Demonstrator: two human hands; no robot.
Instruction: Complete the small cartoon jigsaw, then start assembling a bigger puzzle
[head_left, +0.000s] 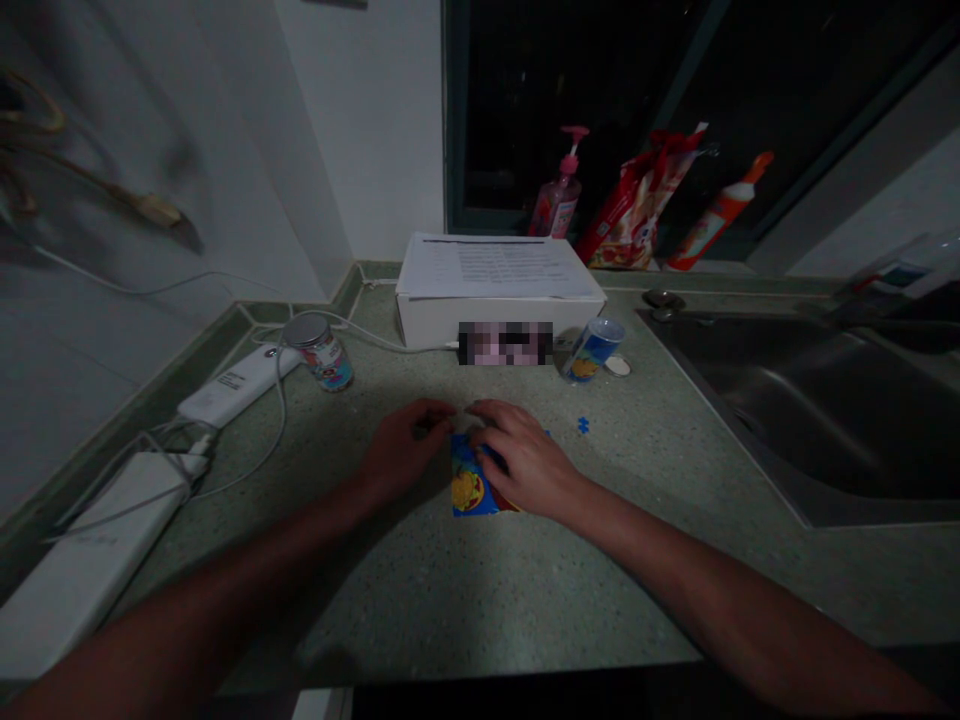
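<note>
A flat blue printed packet [469, 482] with a yellow picture lies on the speckled green countertop [390, 610], its upper part under my right hand [527, 462]. The curled fingers of that hand grip the packet. My left hand [403, 450] sits just left of it, fingertips curled near the packet's top corner and almost meeting my right hand. A small dark bit shows among those fingers, too shaded to name. A small blue piece [583, 425] lies on the counter to the right.
Behind stand a white box [495, 318] topped with a printed sheet, a blue-labelled can [594, 350] and a printed tin [322, 352]. A steel sink [795, 410] lies right. White power strips [236, 385] and cables run along the left.
</note>
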